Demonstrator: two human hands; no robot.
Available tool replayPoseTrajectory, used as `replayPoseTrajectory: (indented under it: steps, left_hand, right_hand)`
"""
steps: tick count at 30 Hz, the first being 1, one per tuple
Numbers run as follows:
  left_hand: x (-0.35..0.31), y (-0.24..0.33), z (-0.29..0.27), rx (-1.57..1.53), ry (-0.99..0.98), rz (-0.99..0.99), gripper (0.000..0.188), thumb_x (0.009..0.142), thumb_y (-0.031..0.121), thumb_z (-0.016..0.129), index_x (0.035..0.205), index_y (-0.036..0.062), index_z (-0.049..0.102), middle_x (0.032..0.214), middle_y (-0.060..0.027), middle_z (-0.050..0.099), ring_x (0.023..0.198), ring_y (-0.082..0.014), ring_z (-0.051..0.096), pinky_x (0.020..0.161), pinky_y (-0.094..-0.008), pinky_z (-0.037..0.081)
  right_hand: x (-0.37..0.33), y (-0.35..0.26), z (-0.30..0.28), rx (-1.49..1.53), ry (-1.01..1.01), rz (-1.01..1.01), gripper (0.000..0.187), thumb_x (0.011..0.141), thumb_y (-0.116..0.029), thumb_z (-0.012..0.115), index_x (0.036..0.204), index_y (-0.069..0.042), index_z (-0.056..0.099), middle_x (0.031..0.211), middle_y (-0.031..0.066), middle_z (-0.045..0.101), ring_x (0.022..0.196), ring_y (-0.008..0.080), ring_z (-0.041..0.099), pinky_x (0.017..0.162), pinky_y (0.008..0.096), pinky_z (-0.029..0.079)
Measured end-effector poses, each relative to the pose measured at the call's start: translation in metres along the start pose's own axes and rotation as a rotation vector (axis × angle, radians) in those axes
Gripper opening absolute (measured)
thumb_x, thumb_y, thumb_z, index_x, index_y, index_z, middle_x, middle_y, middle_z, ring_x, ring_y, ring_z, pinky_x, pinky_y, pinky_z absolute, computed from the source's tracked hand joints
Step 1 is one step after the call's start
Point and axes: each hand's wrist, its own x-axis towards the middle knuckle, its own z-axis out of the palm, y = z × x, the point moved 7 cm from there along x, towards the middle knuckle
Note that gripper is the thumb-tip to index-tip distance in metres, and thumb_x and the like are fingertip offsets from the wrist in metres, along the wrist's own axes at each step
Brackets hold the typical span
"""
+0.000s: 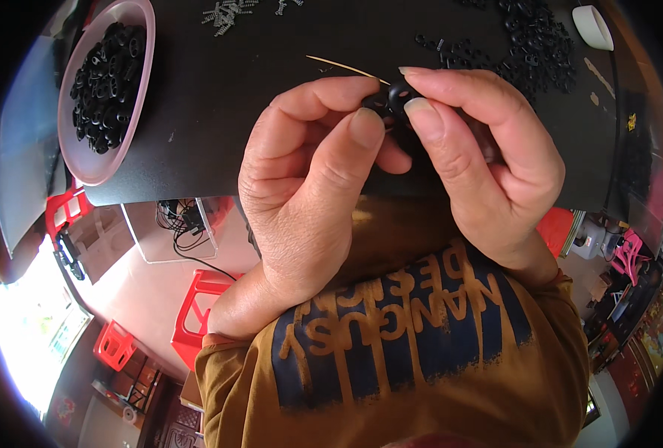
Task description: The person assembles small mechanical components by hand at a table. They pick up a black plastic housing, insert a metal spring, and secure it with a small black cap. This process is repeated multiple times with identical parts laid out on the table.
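One pink bowl (96,170) stands at the left of the counter (197,142), holding many black parts (109,86); I place everything from it. Right of the bowl lie loose metal springs (227,13), and further right of it a thin wooden stick (339,65). Next comes the left hand (301,164), its fingers narrowed to a pinch on the small black piece (401,95), which sits well right of the bowl. I cannot tell whether this is one part or two pressed together. The right hand (499,149) pinches its other side, fingers close about its rounded end. For this fine handling, I would make the left fingers the steady side, let the right give small, light pushes or turns, and leave the opening in view, over the counter in case something slips. Farthest right of the bowl are a black heap (538,45) and a white cup-like ring (593,28).
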Motion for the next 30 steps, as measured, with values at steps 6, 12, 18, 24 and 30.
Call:
replayPoseTrajectory:
  steps: [6, 12, 18, 24, 30]
  left_hand:
    - [-0.0028, -0.0009, 0.0016, 0.023, -0.008, 0.015, 0.025, 0.087, 0.005, 0.053, 0.110, -0.0035, 0.051, 0.091, -0.0102, 0.060, 0.071, -0.0133, 0.058, 0.065, -0.0237, 0.049]
    - [-0.0028, -0.0026, 0.0005, 0.056, -0.056, 0.018, 0.027, 0.086, 0.005, 0.055, 0.112, -0.0028, 0.051, 0.089, -0.0085, 0.060, 0.068, -0.0114, 0.055, 0.063, -0.0214, 0.048]
    - [-0.0026, 0.0009, 0.0035, 0.103, -0.039, 0.039, 0.033, 0.086, 0.006, 0.056, 0.116, -0.0034, 0.049, 0.088, -0.0078, 0.059, 0.066, -0.0101, 0.054, 0.059, -0.0190, 0.047]
    - [-0.0043, 0.0035, 0.0042, 0.095, -0.120, 0.059, 0.038, 0.086, 0.007, 0.055, 0.122, -0.0051, 0.045, 0.104, -0.0121, 0.057, 0.091, -0.0152, 0.055, 0.083, -0.0270, 0.046]
    - [-0.0053, 0.0005, 0.0042, 0.037, -0.191, 0.075, 0.038, 0.086, 0.004, 0.055, 0.122, -0.0058, 0.045, 0.118, -0.0176, 0.053, 0.108, -0.0210, 0.053, 0.095, -0.0330, 0.041]
  right_hand:
    - [-0.0001, 0.0117, 0.0022, 0.195, 0.033, 0.133, 0.017, 0.084, 0.002, 0.057, 0.100, 0.003, 0.060, 0.092, 0.0060, 0.060, 0.073, 0.0031, 0.051, 0.061, 0.0138, 0.039]
    - [-0.0003, 0.0108, 0.0016, 0.184, 0.003, 0.145, 0.017, 0.084, 0.002, 0.057, 0.101, 0.003, 0.060, 0.092, 0.0056, 0.060, 0.074, 0.0031, 0.052, 0.063, 0.0137, 0.041]
    - [-0.0012, 0.0115, 0.0034, 0.222, 0.012, 0.139, 0.022, 0.084, 0.002, 0.058, 0.106, 0.004, 0.057, 0.095, 0.0063, 0.060, 0.078, 0.0038, 0.053, 0.066, 0.0148, 0.042]
    - [0.0015, 0.0039, 0.0044, 0.147, -0.187, 0.016, 0.033, 0.080, -0.001, 0.062, 0.112, 0.006, 0.054, 0.106, 0.0131, 0.056, 0.091, 0.0119, 0.055, 0.075, 0.0207, 0.045]
    - [0.0012, 0.0068, 0.0016, 0.192, -0.211, 0.034, 0.035, 0.081, -0.004, 0.062, 0.113, 0.007, 0.053, 0.108, 0.0158, 0.055, 0.091, 0.0152, 0.056, 0.075, 0.0229, 0.046]
